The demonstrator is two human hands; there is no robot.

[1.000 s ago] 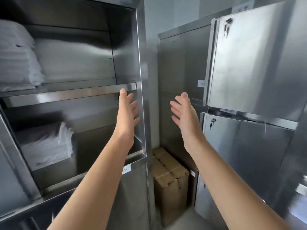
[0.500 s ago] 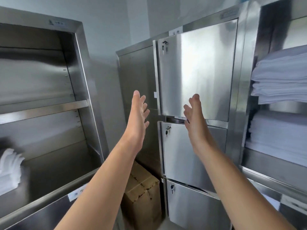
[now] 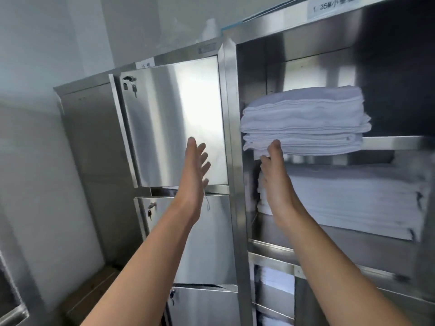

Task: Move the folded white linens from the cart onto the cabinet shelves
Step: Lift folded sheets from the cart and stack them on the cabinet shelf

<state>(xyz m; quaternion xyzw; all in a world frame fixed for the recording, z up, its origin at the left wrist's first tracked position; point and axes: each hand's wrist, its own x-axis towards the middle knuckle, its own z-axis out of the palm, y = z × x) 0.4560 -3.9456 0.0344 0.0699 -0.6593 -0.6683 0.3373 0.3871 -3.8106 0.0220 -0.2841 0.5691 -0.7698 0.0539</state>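
Observation:
A stack of folded white linens (image 3: 306,118) rests on the upper shelf (image 3: 397,142) of an open steel cabinet at the right. A thicker, blurred stack (image 3: 353,203) lies on the shelf below. My right hand (image 3: 275,180) is raised at the upper stack's lower left corner, thumb against the cloth and fingers apart, holding nothing. My left hand (image 3: 194,170) is held up flat with spread fingers in front of a closed steel door (image 3: 174,118), also holding nothing. No cart is in view.
Closed steel locker doors with keys (image 3: 131,87) fill the middle. More white cloth (image 3: 275,278) shows in a lower compartment. A brown cardboard box (image 3: 94,292) sits on the floor at the lower left, by a grey wall.
The view has swung right, away from the left cabinet to the right one. Both raised hands moved with it, and my right hand has come up to the upper linen stack.

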